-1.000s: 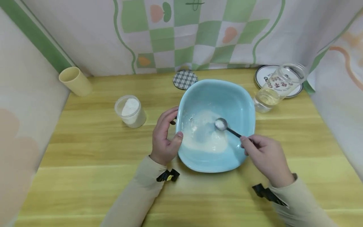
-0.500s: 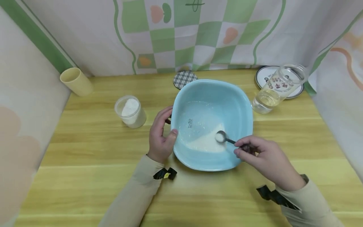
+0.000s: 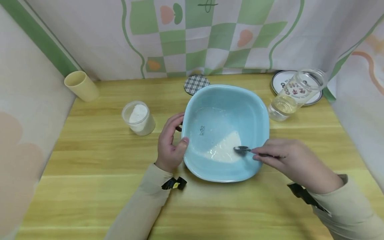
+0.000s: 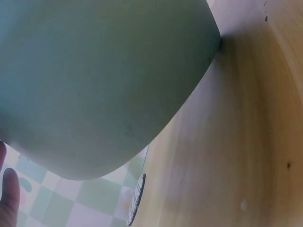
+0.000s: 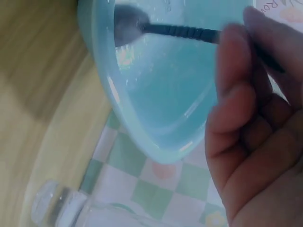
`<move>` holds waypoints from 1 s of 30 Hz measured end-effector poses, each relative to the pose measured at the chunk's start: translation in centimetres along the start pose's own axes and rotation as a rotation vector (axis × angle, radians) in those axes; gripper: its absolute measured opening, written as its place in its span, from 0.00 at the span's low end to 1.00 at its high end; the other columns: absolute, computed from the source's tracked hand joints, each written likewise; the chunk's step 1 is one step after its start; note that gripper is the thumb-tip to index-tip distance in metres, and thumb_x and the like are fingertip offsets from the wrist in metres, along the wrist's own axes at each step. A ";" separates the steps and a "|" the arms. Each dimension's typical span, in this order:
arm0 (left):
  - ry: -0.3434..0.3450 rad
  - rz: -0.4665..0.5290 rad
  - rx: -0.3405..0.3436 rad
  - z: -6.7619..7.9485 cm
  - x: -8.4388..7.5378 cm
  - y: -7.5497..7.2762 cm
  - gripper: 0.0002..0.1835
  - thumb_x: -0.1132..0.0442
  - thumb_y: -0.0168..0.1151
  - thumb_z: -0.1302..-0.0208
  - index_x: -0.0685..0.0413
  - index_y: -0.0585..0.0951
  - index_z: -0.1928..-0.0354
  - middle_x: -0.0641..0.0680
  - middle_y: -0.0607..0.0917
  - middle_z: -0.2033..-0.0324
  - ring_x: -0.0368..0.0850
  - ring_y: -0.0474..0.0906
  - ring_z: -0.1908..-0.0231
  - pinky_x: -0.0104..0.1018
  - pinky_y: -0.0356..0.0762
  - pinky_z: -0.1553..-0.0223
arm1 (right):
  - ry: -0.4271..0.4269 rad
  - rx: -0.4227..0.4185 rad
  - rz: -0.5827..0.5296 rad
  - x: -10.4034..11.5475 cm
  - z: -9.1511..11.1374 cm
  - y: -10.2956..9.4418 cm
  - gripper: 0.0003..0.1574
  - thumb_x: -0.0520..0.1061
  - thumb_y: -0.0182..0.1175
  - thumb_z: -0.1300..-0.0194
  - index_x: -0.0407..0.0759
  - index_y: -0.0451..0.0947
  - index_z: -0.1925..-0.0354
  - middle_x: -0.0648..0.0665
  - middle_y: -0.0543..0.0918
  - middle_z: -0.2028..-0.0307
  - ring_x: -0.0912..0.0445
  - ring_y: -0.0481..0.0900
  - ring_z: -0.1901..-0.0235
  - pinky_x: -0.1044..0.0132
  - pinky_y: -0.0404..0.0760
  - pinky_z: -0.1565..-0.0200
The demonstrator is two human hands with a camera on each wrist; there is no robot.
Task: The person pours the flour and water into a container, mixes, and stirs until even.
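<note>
A light blue square-rimmed bowl point(image 3: 223, 100) stands on the table, with a milky white pool point(image 3: 226, 146) gathered in its near right part. My left hand point(image 3: 171, 141) grips the bowl's left side, thumb at the rim and fingers against the outer wall; some fingers are hidden behind it. With my right hand point(image 3: 291, 160) I pinch the handle of a small dark-handled spoon point(image 3: 241, 149). Its head is turned on edge over the pool's right side. In the right wrist view, the spoon's head point(image 5: 130, 26) is blurred and lies inside the bowl, beyond the rim.
A clear tub of white powder point(image 3: 139, 118) stands left of the bowl. At the back left is a yellow cup point(image 3: 81, 86). Behind the bowl lies a checked coaster point(image 3: 195, 84). A glass jar with some liquid point(image 3: 285, 105) stands right, before a white plate point(image 3: 279, 81).
The spoon has moved toward the near side and turned from level, with white in it, onto its edge. The bowl shifted slightly left, and the white pool drew toward the near right.
</note>
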State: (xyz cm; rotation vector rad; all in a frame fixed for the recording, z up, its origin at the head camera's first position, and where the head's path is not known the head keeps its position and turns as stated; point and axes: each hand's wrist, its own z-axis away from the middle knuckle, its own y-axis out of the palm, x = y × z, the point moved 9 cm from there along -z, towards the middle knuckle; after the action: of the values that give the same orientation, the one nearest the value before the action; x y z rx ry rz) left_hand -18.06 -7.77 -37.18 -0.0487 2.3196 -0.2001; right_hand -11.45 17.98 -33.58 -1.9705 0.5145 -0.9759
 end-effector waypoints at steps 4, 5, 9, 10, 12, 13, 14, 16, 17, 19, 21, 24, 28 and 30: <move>-0.064 0.029 0.010 -0.1 0.6 0.1 0.30 0.69 0.49 0.48 0.68 0.76 0.40 0.61 0.78 0.40 0.52 0.75 0.45 0.45 0.78 0.55 | 0.081 0.014 0.043 -0.7 0.2 -0.6 0.19 0.35 0.74 0.47 0.49 0.89 0.56 0.61 0.87 0.64 0.69 0.80 0.67 0.82 0.75 0.66; -0.089 0.040 0.014 -0.1 0.8 0.1 0.29 0.70 0.49 0.47 0.67 0.76 0.39 0.59 0.78 0.40 0.52 0.75 0.45 0.43 0.78 0.54 | 0.118 0.029 0.042 -1.0 0.3 -0.6 0.18 0.35 0.73 0.45 0.50 0.89 0.56 0.61 0.87 0.64 0.70 0.81 0.67 0.81 0.76 0.65; -0.166 0.060 0.033 -0.2 1.5 -0.1 0.29 0.71 0.51 0.45 0.63 0.77 0.37 0.55 0.78 0.38 0.50 0.76 0.44 0.40 0.78 0.52 | 0.202 0.070 0.014 -1.9 0.7 -0.4 0.17 0.36 0.73 0.43 0.55 0.88 0.57 0.62 0.87 0.65 0.71 0.81 0.68 0.80 0.77 0.67; -0.171 0.058 0.034 -0.2 1.5 -0.2 0.29 0.71 0.51 0.45 0.63 0.77 0.37 0.55 0.78 0.38 0.50 0.76 0.44 0.39 0.78 0.52 | 0.196 0.073 0.009 -2.0 0.7 -0.4 0.17 0.36 0.73 0.44 0.55 0.88 0.58 0.62 0.87 0.65 0.70 0.81 0.68 0.80 0.78 0.67; -0.170 0.053 0.036 -0.2 1.5 -0.3 0.29 0.72 0.51 0.45 0.63 0.77 0.37 0.56 0.78 0.38 0.50 0.76 0.45 0.39 0.78 0.53 | 0.165 0.079 0.000 -1.9 0.5 0.0 0.17 0.36 0.73 0.45 0.55 0.89 0.59 0.62 0.87 0.63 0.70 0.81 0.67 0.80 0.78 0.67; -0.167 0.054 0.035 -0.2 1.5 -0.4 0.29 0.72 0.52 0.45 0.63 0.77 0.37 0.56 0.78 0.39 0.51 0.76 0.45 0.39 0.78 0.53 | 0.142 0.084 0.002 -1.8 0.3 0.2 0.17 0.36 0.74 0.46 0.55 0.89 0.59 0.62 0.87 0.62 0.70 0.82 0.66 0.81 0.78 0.66; -0.163 0.057 0.034 -0.2 1.4 -0.4 0.29 0.73 0.52 0.45 0.64 0.77 0.37 0.57 0.78 0.39 0.51 0.76 0.45 0.39 0.78 0.53 | 0.117 0.089 0.007 -1.6 0.0 0.4 0.17 0.35 0.73 0.46 0.54 0.90 0.59 0.61 0.88 0.62 0.69 0.82 0.64 0.80 0.78 0.65; -0.156 0.056 0.034 -0.1 1.4 -0.5 0.29 0.73 0.52 0.46 0.64 0.77 0.37 0.58 0.78 0.39 0.51 0.76 0.45 0.39 0.77 0.53 | 0.076 0.092 0.019 -1.5 -0.5 0.8 0.17 0.35 0.73 0.46 0.52 0.90 0.59 0.60 0.88 0.61 0.67 0.83 0.63 0.80 0.77 0.64; -0.152 0.055 0.034 -0.1 1.3 -0.5 0.29 0.73 0.51 0.45 0.64 0.77 0.37 0.58 0.78 0.39 0.50 0.76 0.44 0.39 0.77 0.53 | 0.059 0.089 0.024 -1.4 -0.8 1.0 0.17 0.34 0.73 0.46 0.52 0.90 0.59 0.59 0.88 0.61 0.67 0.83 0.63 0.80 0.77 0.63; -0.147 0.055 0.033 -0.1 1.2 -0.6 0.29 0.73 0.51 0.45 0.64 0.77 0.37 0.59 0.78 0.39 0.50 0.75 0.44 0.39 0.77 0.53 | 0.025 0.062 0.035 -1.3 -1.4 1.0 0.17 0.33 0.73 0.47 0.50 0.90 0.59 0.58 0.88 0.61 0.65 0.83 0.62 0.81 0.76 0.62; -0.145 0.049 0.031 -0.1 1.2 -0.6 0.29 0.73 0.51 0.45 0.64 0.77 0.37 0.58 0.78 0.39 0.49 0.75 0.44 0.39 0.77 0.53 | 0.001 0.006 0.050 -1.2 -1.8 0.6 0.18 0.32 0.73 0.47 0.49 0.90 0.59 0.58 0.88 0.62 0.64 0.83 0.63 0.81 0.75 0.61; -0.152 0.047 0.032 -0.1 1.3 -0.6 0.30 0.73 0.51 0.45 0.64 0.77 0.37 0.58 0.78 0.39 0.49 0.75 0.45 0.40 0.77 0.53 | -0.035 -0.105 0.079 -0.7 -1.8 -0.4 0.20 0.31 0.73 0.50 0.46 0.90 0.58 0.56 0.89 0.63 0.61 0.84 0.64 0.81 0.75 0.59; -0.168 0.044 0.035 -0.1 1.6 -0.5 0.30 0.74 0.51 0.45 0.63 0.77 0.37 0.57 0.78 0.38 0.49 0.75 0.46 0.40 0.77 0.53 | -0.025 -0.132 0.074 -0.3 -1.2 -1.3 0.20 0.32 0.74 0.51 0.48 0.90 0.59 0.58 0.88 0.64 0.65 0.82 0.67 0.81 0.74 0.64; -0.174 0.043 0.032 0.0 1.7 -0.6 0.29 0.73 0.51 0.44 0.63 0.77 0.37 0.57 0.78 0.38 0.50 0.75 0.46 0.40 0.77 0.53 | -0.001 -0.077 0.047 -0.3 -1.1 -1.1 0.19 0.33 0.75 0.51 0.51 0.90 0.60 0.60 0.88 0.64 0.68 0.81 0.67 0.81 0.74 0.68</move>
State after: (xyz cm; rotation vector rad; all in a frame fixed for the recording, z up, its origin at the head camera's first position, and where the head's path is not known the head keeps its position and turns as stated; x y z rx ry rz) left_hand -19.27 -8.48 -38.27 0.0002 2.1413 -0.2035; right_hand -12.46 18.23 -32.42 -2.0177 0.6039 -0.9384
